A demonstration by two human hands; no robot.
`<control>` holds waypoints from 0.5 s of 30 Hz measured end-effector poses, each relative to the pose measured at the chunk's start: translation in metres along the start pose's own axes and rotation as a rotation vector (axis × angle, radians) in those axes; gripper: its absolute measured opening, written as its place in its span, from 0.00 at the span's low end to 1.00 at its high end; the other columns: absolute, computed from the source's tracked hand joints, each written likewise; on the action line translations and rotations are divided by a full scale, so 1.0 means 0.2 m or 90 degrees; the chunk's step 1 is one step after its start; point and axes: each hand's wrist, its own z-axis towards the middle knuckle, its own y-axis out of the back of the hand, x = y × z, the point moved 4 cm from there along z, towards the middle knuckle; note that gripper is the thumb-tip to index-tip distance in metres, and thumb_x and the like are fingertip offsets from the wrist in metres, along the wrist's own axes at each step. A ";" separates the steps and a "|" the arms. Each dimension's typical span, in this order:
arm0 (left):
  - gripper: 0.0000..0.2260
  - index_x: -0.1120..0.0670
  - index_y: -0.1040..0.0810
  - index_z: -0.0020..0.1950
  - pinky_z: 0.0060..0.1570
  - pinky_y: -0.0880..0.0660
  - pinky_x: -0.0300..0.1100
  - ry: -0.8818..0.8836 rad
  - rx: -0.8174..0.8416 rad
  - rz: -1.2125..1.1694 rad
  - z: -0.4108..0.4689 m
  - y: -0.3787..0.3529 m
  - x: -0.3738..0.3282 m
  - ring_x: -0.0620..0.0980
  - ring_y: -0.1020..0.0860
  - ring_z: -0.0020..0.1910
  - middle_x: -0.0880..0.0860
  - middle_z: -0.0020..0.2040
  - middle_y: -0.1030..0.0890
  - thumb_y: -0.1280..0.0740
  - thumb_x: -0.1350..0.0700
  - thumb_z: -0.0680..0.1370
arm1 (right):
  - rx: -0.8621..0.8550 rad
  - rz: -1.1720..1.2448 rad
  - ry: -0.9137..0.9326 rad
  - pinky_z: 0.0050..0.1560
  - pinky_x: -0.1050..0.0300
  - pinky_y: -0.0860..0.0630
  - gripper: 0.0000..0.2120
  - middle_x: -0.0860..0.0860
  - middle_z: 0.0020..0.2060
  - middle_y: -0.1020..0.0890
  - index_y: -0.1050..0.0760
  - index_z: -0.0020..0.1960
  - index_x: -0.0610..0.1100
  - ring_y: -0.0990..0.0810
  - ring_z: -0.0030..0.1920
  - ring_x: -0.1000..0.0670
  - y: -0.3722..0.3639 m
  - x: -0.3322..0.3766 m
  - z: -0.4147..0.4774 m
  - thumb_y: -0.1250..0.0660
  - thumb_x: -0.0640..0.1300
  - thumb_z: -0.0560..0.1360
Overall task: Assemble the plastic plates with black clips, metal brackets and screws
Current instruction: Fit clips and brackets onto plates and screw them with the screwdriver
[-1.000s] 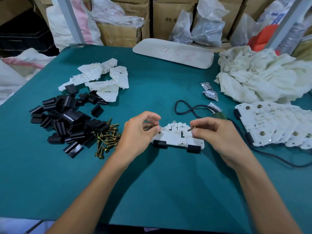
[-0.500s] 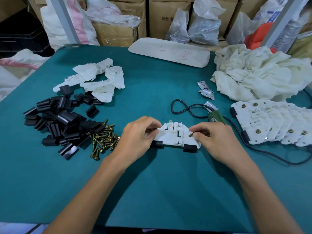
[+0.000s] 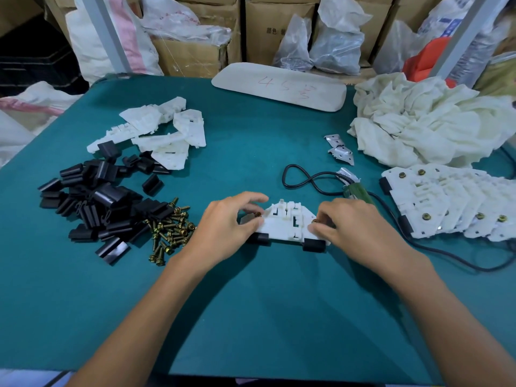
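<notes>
**Status: one plate at the screw stage, finished batch to the right, stock waiting on the left**

The plastic plate (image 3: pixel 284 223) under work lies flat on the teal counter (image 3: pixel 251 303), centred in front of the person. Two fitted clips (image 3: pixel 314 245) sit on its near edge, one toward each end, so the clip step appears done for this unit.

The left hand (image 3: pixel 231 222) has a narrow grip. Thumb and forefinger pinch the left screw (image 3: pixel 258 214) at the plate's left corner, where a grey metal bracket (image 3: pixel 247 219) shows just beneath. The right hand (image 3: pixel 351 227) pinches the right screw (image 3: pixel 315 220) at the opposite corner. Both screws look placed but not driven. How deep they sit cannot be told.

The electric screwdriver (image 3: pixel 358 192) lies unheld just behind the right hand, with its cable looped beside it.

**Completed:** a finished stack (image 3: pixel 446 202) of overlapping plates at the right, with clips and brass screw heads visible.

**Outstanding, in my judgement:**
- Driving the screws on this plate.
- Assembling the bare plates (image 3: pixel 156 135) heaped at the far left, using the loose clips (image 3: pixel 95 202) and loose screws (image 3: pixel 170 230) nearby.

Few spare brackets (image 3: pixel 340 149) are visible, lying near the cloth heap (image 3: pixel 432 121). That may limit the number of further units.
</notes>
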 end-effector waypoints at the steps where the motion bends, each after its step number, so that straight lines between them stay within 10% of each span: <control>1: 0.17 0.39 0.23 0.63 0.38 0.29 0.32 -0.001 0.021 -0.004 0.00 0.00 0.00 0.46 0.24 0.33 0.31 0.50 0.17 0.28 0.55 0.77 | 0.006 -0.002 0.006 0.44 0.53 0.32 0.08 0.53 0.43 0.21 0.25 0.46 0.49 0.24 0.46 0.49 0.00 0.00 0.00 0.33 0.53 0.80; 6: 0.19 0.38 0.24 0.64 0.57 0.28 0.40 0.025 0.024 0.001 0.02 0.01 0.01 0.36 0.25 0.55 0.34 0.52 0.18 0.25 0.48 0.75 | 0.010 0.013 0.026 0.47 0.52 0.29 0.06 0.53 0.44 0.22 0.23 0.48 0.47 0.23 0.46 0.48 0.00 0.01 0.01 0.34 0.49 0.80; 12: 0.19 0.39 0.24 0.65 0.55 0.26 0.43 0.015 0.046 -0.013 0.00 0.01 0.01 0.55 0.19 0.50 0.31 0.52 0.18 0.29 0.53 0.77 | 0.018 -0.001 0.032 0.45 0.54 0.35 0.05 0.53 0.47 0.21 0.21 0.51 0.49 0.24 0.49 0.49 0.00 -0.01 0.02 0.34 0.49 0.80; 15: 0.18 0.39 0.23 0.64 0.57 0.28 0.38 0.022 0.026 -0.021 0.02 0.01 0.01 0.36 0.24 0.55 0.35 0.52 0.18 0.25 0.50 0.75 | 0.006 0.001 0.022 0.46 0.52 0.30 0.06 0.53 0.45 0.21 0.22 0.47 0.48 0.23 0.47 0.48 0.01 -0.01 0.02 0.34 0.49 0.79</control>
